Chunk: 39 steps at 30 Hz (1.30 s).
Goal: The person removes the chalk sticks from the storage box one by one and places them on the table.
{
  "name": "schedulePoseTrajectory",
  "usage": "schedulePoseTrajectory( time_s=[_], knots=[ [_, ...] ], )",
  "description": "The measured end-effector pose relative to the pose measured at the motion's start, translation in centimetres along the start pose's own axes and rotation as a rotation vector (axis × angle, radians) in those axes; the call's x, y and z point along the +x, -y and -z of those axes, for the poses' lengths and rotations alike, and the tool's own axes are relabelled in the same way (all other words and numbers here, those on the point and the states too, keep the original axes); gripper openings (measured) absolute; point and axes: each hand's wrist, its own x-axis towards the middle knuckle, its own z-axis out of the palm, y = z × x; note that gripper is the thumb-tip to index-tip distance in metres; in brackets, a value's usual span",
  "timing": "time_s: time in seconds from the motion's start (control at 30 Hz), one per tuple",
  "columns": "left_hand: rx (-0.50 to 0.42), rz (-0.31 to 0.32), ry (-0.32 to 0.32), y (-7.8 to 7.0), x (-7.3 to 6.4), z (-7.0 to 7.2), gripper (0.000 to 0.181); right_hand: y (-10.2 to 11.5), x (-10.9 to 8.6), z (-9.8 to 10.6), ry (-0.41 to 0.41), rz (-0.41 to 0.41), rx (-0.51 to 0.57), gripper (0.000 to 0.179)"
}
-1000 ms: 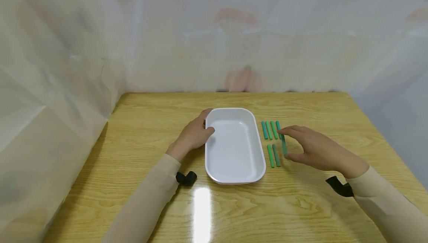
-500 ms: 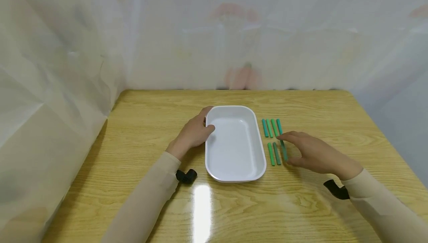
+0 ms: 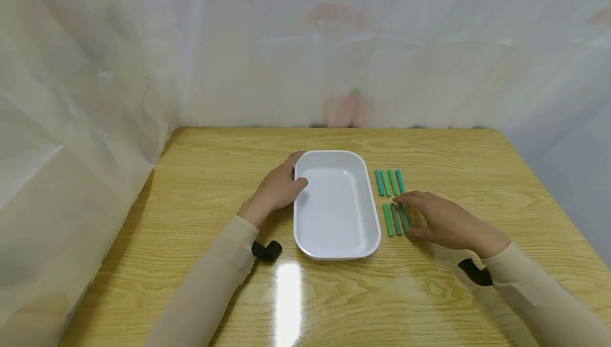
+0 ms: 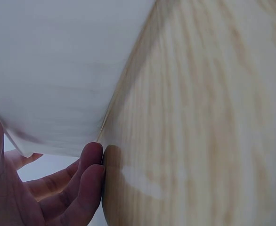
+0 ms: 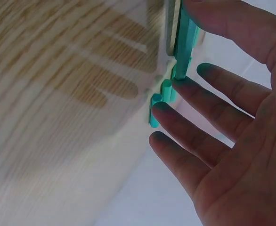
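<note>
My left hand [image 3: 276, 190] grips the left wall of a white rectangular tray [image 3: 336, 214], thumb over the rim. In the left wrist view its fingers [image 4: 90, 155] are at the tray's outer side, low by the tabletop. My right hand [image 3: 446, 222] pinches a dark green chalk stick [image 3: 403, 218] lengthwise, thumb at the near end and a finger at the far end. That stick is at the right of the near row, beside a dark green stick [image 3: 395, 219] and a bright green stick [image 3: 387, 219]. Green dust colours the right fingertips [image 5: 160, 105].
Behind the near row lie several more chalk sticks [image 3: 385, 182] in green and teal, side by side, right of the tray. All stand on a wood-grain table [image 3: 420, 294]. Pale sheeting [image 3: 238, 71] hangs beyond the far edge and on the left.
My right hand has come down and slightly left with the dark green chalk stick, now in line with the near row. My left hand stays on the tray.
</note>
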Motion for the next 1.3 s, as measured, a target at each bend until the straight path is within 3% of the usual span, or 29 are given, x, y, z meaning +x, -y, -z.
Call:
schedulePoseTrajectory(
  time_s=[1.3],
  knots=[
    [-0.005, 0.001, 0.001, -0.02, -0.07, 0.06, 0.072, -0.39, 0.26, -0.36, 0.010, 0.028, 0.011, 0.069]
  ],
)
